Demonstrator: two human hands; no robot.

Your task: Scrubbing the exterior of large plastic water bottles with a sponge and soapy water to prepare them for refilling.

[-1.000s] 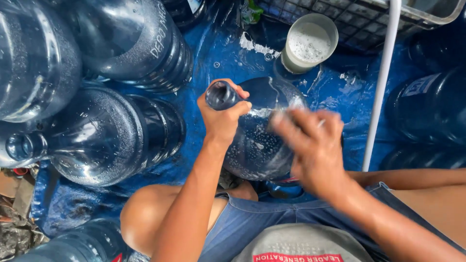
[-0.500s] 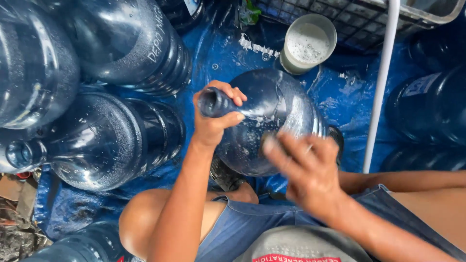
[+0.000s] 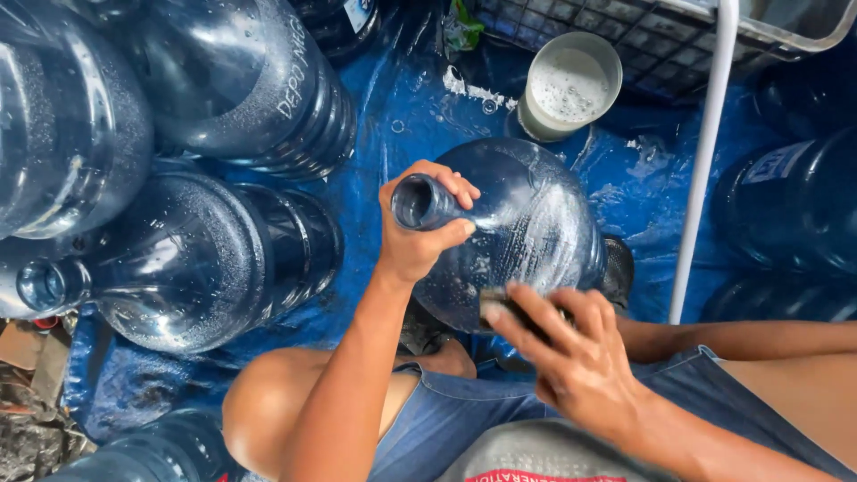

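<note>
Head view: left hand (image 3: 418,239) grip clamps neck of water jug (image 3: 527,232), tilted on blue tarp (image 3: 402,116). Right hand (image 3: 571,357) grip pinches dark scrub pad (image 3: 502,303) against soapy wall. Best: neck steady, overlapping strokes; slippery.

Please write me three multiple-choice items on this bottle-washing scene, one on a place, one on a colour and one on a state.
1. Where does the left hand grip the large water bottle?
A. at its neck
B. at its base
C. by a side handle

2. What colour is the sheet under the bottles?
A. green
B. blue
C. red

3. How is the neck opening of the held bottle?
A. capped
B. taped over
C. uncapped and open

Answers: 1 A, the fingers wrap round the narrow neck. 2 B, blue sheeting shows between all the bottles. 3 C, the dark open mouth is seen, with no cap on it, while the right hand presses a dark scrubbing pad on the soapy side.
</note>
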